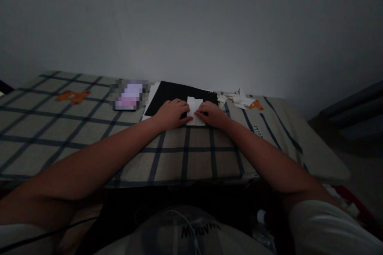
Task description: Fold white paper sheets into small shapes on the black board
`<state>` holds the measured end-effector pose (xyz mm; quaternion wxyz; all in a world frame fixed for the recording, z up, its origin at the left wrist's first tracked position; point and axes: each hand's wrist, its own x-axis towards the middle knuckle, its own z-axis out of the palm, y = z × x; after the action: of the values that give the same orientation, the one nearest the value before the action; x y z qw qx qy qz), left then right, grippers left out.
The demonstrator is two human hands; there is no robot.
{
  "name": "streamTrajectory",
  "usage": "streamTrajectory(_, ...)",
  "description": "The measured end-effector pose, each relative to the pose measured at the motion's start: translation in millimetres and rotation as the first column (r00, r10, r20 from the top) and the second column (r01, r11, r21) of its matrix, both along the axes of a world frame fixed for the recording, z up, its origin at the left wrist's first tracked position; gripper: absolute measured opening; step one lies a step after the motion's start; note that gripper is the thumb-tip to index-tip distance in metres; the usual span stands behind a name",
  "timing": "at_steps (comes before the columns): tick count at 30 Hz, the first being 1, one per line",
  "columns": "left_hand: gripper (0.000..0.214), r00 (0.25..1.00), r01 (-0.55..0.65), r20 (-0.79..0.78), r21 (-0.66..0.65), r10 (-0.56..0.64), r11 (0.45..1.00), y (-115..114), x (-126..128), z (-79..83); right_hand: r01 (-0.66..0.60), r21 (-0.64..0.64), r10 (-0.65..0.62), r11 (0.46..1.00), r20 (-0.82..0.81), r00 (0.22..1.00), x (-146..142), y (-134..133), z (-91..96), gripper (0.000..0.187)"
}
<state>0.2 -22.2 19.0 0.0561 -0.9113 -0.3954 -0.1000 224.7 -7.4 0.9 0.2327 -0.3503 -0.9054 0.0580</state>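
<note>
A small white piece of paper (194, 104) with a crease down its middle lies over the front part of a flat black folder or board (173, 92). My left hand (172, 114) holds the paper's left edge, its fingers curled on the side and its thumb at the lower corner. From the right, my right hand (213, 114) pinches the paper near its middle with thumb and fingertips. Both hands rest low over the black surface. What the fingers do underneath is hidden.
White sheets (152, 95) stick out under the black board. Left of it lies a phone (129, 97), blurred out. Folded white paper pieces (239, 97) are heaped to the right. A checked cloth (185, 159) covers the table, which meets a wall (185, 24) behind.
</note>
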Motion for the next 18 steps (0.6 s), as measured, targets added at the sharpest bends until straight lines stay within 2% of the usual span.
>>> streamTrajectory(7, 0.040, 1.000, 0.007, -0.003, 0.014, -0.007, 1.000, 0, 0, -0.3, 0.099, 0.004, -0.099, 0.995, 0.036, 0.994, -4, 4, -1.8, 0.026)
streamTrajectory(12, 0.038, 1.000, 0.008, -0.004, 0.016, -0.008, 1.000, -2, 0, 1.0, 0.193, -0.037, -0.190, 0.980, 0.078, 0.979, -9, 11, 2.2, 0.027)
streamTrajectory(18, 0.037, 1.000, 0.018, 0.022, 0.008, -0.018, 1.000, -1, -1, -0.4, 0.247, -0.012, -0.242, 0.969, 0.160, 0.957, -14, 20, 7.5, 0.028)
